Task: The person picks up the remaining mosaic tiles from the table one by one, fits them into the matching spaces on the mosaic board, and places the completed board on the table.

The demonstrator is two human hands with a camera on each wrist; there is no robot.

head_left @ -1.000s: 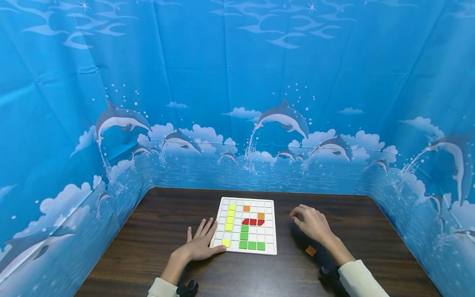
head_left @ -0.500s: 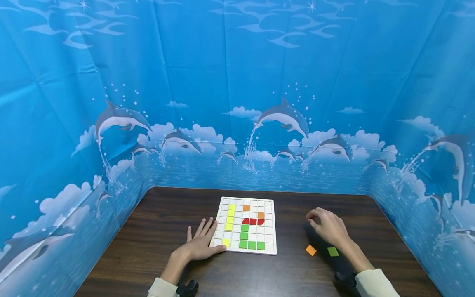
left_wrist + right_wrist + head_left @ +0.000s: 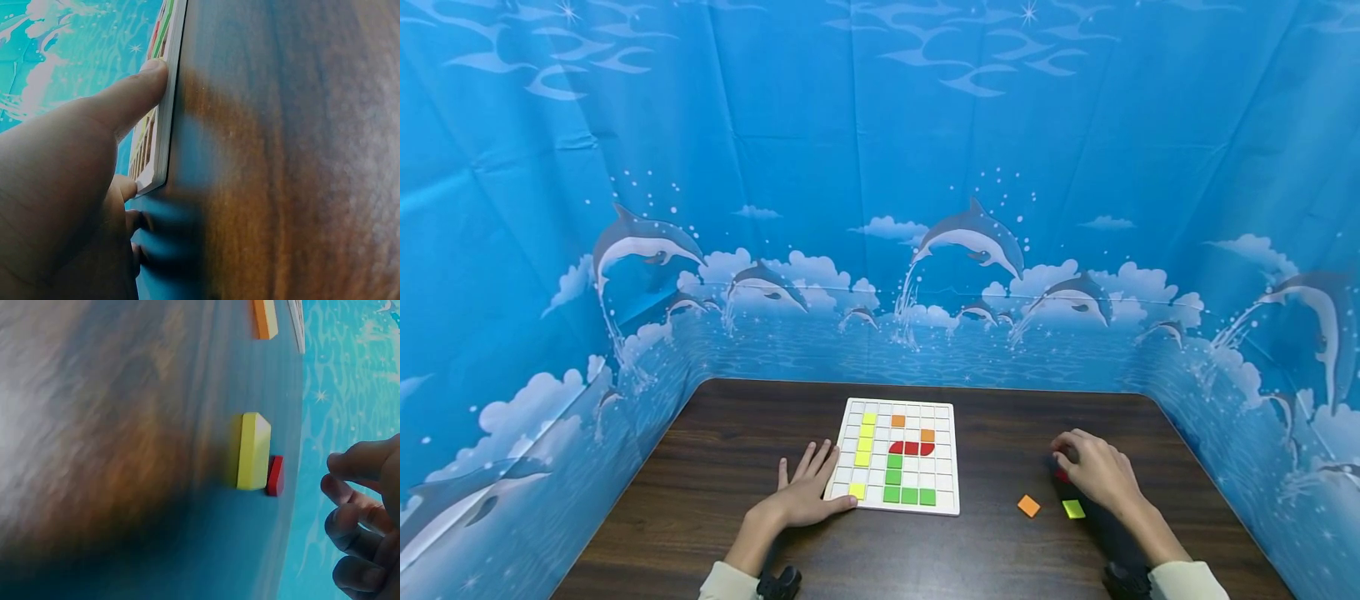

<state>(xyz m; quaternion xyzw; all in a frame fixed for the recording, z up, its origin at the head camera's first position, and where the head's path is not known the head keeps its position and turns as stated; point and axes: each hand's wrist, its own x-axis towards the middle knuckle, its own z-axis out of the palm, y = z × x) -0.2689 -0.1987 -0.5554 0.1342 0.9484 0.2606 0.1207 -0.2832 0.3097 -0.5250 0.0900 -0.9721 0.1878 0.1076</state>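
Observation:
My left hand [image 3: 805,496] lies with spread fingers at the left side of a white grid board [image 3: 943,479], its thumb [image 3: 147,84] over the near corner area. Yellow, green, orange and red tiles sit in the board's cells. To the right, my right hand [image 3: 1097,471] hovers with loosely bent fingers and nothing between them. Partly hidden beneath its fingertips is a red tile [image 3: 1062,476]. A yellow tile [image 3: 1073,509] lies just nearer, below the wrist. In the right wrist view the fingers [image 3: 350,525] stand apart from the red tile [image 3: 275,476] and yellow tile [image 3: 254,453].
An orange tile [image 3: 1028,506] lies on the dark wooden table [image 3: 895,558] between the board and the yellow tile. A blue curtain printed with dolphins [image 3: 880,208] borders the table's back and sides. Black wrist cameras sit on both wrists.
My right hand has moved rightward and nearer, away from the board. The yellow tile and part of the red tile have come into view. The left hand and board have stayed put.

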